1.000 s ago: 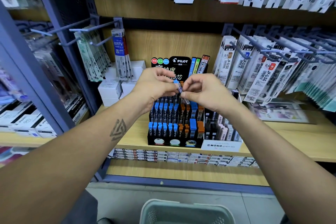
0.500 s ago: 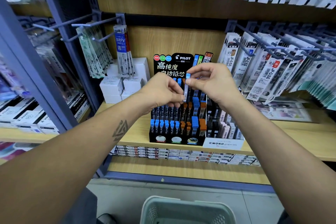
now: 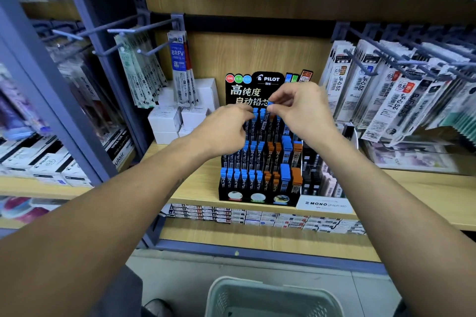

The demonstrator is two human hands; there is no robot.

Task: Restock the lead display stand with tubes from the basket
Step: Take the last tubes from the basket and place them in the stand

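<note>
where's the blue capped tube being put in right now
In the head view, the blue-capped tube is pinched by the right hand at the top row of the Pilot display stand, beside other blue-capped tubes.

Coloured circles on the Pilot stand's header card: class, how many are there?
3, in a row at the header card's top left: red circle, green circle, blue circle. The right hand covers part of the card, so others may be hidden.

stand (image 3: 233,189): black | tube caps (image 3: 255,175): blue, orange | basket (image 3: 273,288): grey-green
</note>
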